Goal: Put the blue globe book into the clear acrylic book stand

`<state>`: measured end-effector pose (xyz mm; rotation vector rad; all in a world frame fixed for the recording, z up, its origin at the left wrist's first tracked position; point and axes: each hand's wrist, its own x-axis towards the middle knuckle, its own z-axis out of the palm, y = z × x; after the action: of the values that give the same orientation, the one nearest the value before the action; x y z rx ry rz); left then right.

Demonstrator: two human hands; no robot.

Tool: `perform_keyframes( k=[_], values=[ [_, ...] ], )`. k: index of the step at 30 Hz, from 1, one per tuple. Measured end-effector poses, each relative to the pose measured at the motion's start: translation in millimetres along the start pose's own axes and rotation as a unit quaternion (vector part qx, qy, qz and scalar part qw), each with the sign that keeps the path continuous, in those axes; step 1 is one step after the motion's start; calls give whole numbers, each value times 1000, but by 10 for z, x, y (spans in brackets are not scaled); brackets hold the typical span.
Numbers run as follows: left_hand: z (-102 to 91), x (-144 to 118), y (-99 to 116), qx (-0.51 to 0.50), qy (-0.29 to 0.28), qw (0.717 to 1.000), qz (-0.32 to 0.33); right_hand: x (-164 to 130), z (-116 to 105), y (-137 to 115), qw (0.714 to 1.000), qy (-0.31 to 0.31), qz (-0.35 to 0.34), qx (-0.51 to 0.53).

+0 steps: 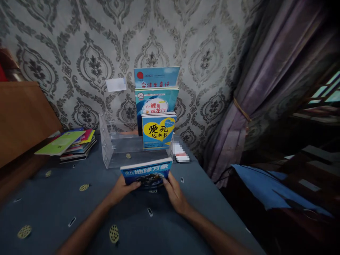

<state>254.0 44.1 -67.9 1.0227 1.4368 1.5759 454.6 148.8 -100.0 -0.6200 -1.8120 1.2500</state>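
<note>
A dark blue book (147, 174) with white Chinese lettering is held up between my two hands, its cover facing me and its top tilted slightly. My left hand (122, 188) grips its left side, thumb across the cover. On the right side my right hand (174, 192) holds it the same way. Just behind stands a clear tiered book rack (105, 148). Three rows of books rise at its right end: a blue book with a yellow heart (156, 134) in front, a teal book (170, 99) in the middle and a light blue book (159, 75) at the back.
A stack of books (75, 145) lies left of the rack, near a brown wooden panel (23, 113). A white item, partly pixelated, (180, 152) lies right of the rack. The patterned blue tablecloth (202, 216) ends at the right. A tied curtain (239, 92) hangs there.
</note>
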Motion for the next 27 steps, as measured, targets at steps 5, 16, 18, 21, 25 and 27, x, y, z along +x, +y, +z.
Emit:
perform_keyframes(
  k=[5,16,18,21,25,27],
  values=[
    [-224,71,278,60,-129,989,-43,75,-58,-144,995,-9,-59,-83],
    [-385,267,244,154,-218,963,-34,199,-91,-40,998,-1,-34,-50],
    [-374,295,237,167,-211,963,-8,224,-90,-11,999,2,-33,-33],
    [-323,365,269,208,-185,958,70,295,-116,-7,998,17,-46,-35],
    [-216,556,373,246,-131,946,165,518,-231,-104,993,45,-93,-53],
    [-154,689,444,245,-115,946,179,681,-310,-183,991,52,-115,-53]
  ],
)
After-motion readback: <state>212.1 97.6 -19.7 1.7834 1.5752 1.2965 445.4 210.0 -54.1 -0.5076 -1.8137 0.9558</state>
